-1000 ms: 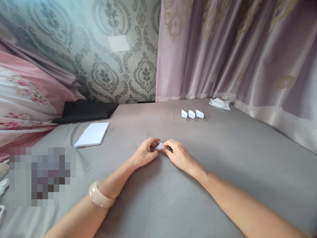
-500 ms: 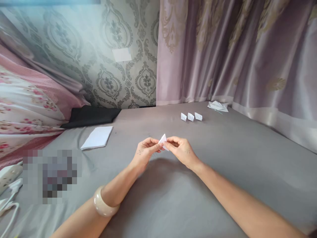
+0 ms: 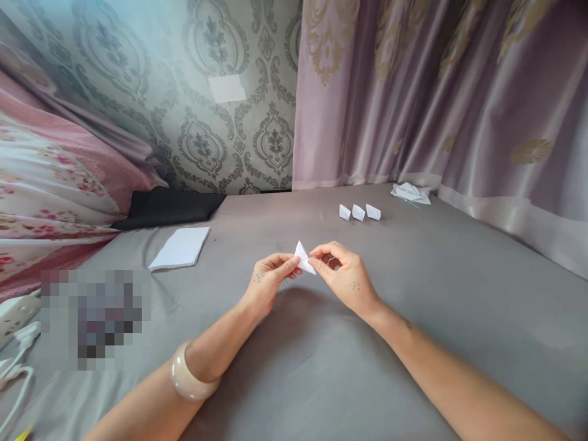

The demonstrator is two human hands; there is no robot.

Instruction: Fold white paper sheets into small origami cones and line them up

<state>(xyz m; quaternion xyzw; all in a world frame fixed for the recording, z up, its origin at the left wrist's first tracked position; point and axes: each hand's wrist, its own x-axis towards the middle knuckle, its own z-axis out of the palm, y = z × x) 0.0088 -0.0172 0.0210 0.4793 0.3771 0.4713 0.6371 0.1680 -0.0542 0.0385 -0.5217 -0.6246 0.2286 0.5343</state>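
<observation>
A small piece of folded white paper (image 3: 302,256) with a pointed top is held up over the grey sheet. My left hand (image 3: 271,275) pinches its left side between thumb and fingers. At the right edge, my right hand (image 3: 346,269) has its thumb on the paper, with the index finger curled just above. Behind the hands, three small folded white paper pieces (image 3: 359,212) stand in a row on the sheet.
A stack of white paper (image 3: 180,248) lies to the left, near a folded black cloth (image 3: 169,207). More folded white paper (image 3: 410,193) rests by the curtain (image 3: 367,122). A power strip (image 3: 17,315) with plugged cables sits at the left edge, beside a blurred-out item.
My right hand has shifted slightly right, its index finger lifting off the folded paper. More of the paper shows now, tilted differently in my left hand. The view has dipped a little.
</observation>
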